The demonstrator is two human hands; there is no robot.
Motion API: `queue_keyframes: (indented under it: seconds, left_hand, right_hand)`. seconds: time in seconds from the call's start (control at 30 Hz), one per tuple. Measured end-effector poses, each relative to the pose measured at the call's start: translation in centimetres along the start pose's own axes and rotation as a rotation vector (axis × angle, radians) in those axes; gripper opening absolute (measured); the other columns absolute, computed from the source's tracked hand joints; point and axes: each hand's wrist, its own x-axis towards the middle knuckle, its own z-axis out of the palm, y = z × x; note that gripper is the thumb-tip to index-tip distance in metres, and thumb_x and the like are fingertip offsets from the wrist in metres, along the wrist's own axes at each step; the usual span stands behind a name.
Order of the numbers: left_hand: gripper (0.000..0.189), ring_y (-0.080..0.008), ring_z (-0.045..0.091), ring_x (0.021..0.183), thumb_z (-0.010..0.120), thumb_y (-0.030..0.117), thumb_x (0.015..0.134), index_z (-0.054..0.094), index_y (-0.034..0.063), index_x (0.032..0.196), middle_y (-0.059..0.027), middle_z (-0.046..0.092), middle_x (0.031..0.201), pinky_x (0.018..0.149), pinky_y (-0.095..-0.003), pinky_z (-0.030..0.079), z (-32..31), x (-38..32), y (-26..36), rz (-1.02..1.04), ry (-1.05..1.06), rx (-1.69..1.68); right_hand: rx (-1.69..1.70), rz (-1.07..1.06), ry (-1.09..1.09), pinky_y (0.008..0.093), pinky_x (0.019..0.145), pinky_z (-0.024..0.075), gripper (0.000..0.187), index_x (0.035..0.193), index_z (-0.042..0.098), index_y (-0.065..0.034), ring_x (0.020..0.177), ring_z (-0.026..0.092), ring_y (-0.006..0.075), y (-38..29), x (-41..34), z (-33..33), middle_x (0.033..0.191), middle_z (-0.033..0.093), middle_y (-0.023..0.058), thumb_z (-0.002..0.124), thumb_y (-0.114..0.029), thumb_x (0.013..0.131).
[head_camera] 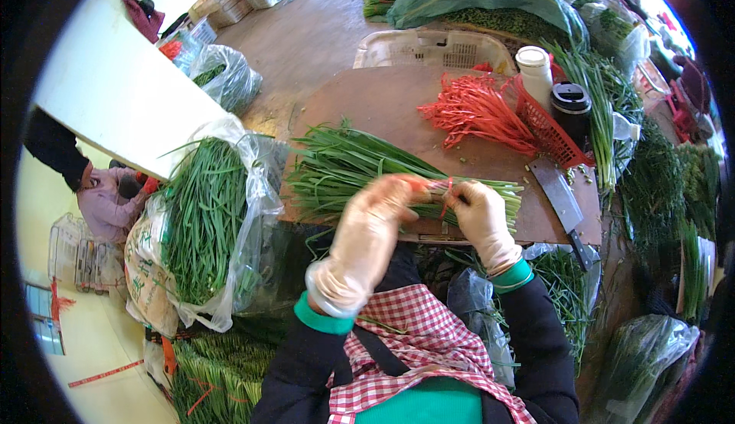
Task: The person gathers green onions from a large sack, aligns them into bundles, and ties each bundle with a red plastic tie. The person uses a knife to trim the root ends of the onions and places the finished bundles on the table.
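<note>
A bunch of long green leafy stems, perhaps garlic chives (pixel 356 160), lies across the brown board table (pixel 367 93), its pale cut ends to the right. A red plastic tie (pixel 445 212) runs round the bunch near those ends. My left hand (pixel 367 234), in a pale glove and blurred, is over the bunch with its fingers closed on red tie strands. My right hand (pixel 478 214), gloved too, pinches the tie beside the stems. Farther back on the board lies a pile of red plastic ties (pixel 476 111).
A cleaver (pixel 557 194) lies at the board's right, its handle past the edge. Behind it stand a red basket (pixel 551 128), a black-lidded cup (pixel 570 108) and a white bottle (pixel 534 76). At left are a bag of greens (pixel 204 217) and a seated person (pixel 109 200).
</note>
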Motion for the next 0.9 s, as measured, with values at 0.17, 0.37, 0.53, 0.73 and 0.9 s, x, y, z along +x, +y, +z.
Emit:
queue_keyframes:
  seconds: [0.17, 0.37, 0.53, 0.73, 0.9]
  left_hand:
    - [0.099, -0.0374, 0.019, 0.141, 0.082, 0.044, 0.065, 0.036, 0.0024, 0.142, -0.0211, 0.019, 0.153, 0.116, -0.0452, 0.015, -2.5, 4.4, -3.3, 0.323, -0.113, 1.731]
    - [0.067, -0.0365, 0.039, 0.130, 0.065, 0.028, 0.073, 0.045, -0.0048, 0.128, -0.0220, 0.046, 0.132, 0.114, -0.0477, 0.023, 0.2, 9.3, -9.1, 0.501, -0.465, 2.059]
    - [0.053, -0.0269, 0.048, 0.115, 0.059, 0.020, 0.077, 0.047, -0.0012, 0.124, -0.0124, 0.053, 0.115, 0.112, -0.0444, 0.026, -0.5, 9.3, -10.4, 0.558, -0.453, 2.069]
    - [0.059, -0.0268, 0.052, 0.110, 0.073, 0.027, 0.063, 0.053, 0.0024, 0.113, -0.0115, 0.056, 0.108, 0.107, -0.0418, 0.033, -0.8, 9.9, -10.1, 0.603, -0.462, 1.954]
    - [0.051, -0.0274, 0.058, 0.106, 0.073, 0.015, 0.059, 0.058, 0.0055, 0.107, -0.0120, 0.061, 0.104, 0.103, -0.0401, 0.038, -3.4, 10.7, -5.1, 0.599, -0.640, 1.684]
  right_hand:
    - [0.223, 0.216, -0.132, 0.0360, 0.066, 0.0502, 0.020, 0.088, 0.066, 0.0005, 0.072, 0.064, 0.0332, -0.4, 2.6, -1.5, 0.078, 0.065, 0.0171, 0.072, -0.016, 0.079]
    - [-0.321, -0.338, -0.121, 0.0446, 0.068, 0.0473, 0.016, 0.071, 0.061, -0.0051, 0.071, 0.059, 0.0352, 0.8, 5.1, -2.0, 0.074, 0.060, 0.0137, 0.062, -0.017, 0.080]
    - [-0.233, -0.192, -0.076, 0.0450, 0.069, 0.0496, 0.016, 0.073, 0.065, -0.0045, 0.075, 0.061, 0.0351, 3.2, 7.2, 0.4, 0.075, 0.062, 0.0146, 0.066, -0.020, 0.077]
    - [-0.173, -0.027, -0.035, 0.0418, 0.070, 0.0502, 0.020, 0.082, 0.069, -0.0071, 0.079, 0.062, 0.0344, 3.2, 6.5, -1.4, 0.082, 0.065, 0.0140, 0.066, -0.027, 0.080]
    - [-0.297, 0.104, 0.324, 0.0380, 0.070, 0.0509, 0.018, 0.090, 0.068, -0.0066, 0.081, 0.065, 0.0308, 5.2, 0.7, -11.6, 0.088, 0.067, 0.0128, 0.066, -0.023, 0.085]
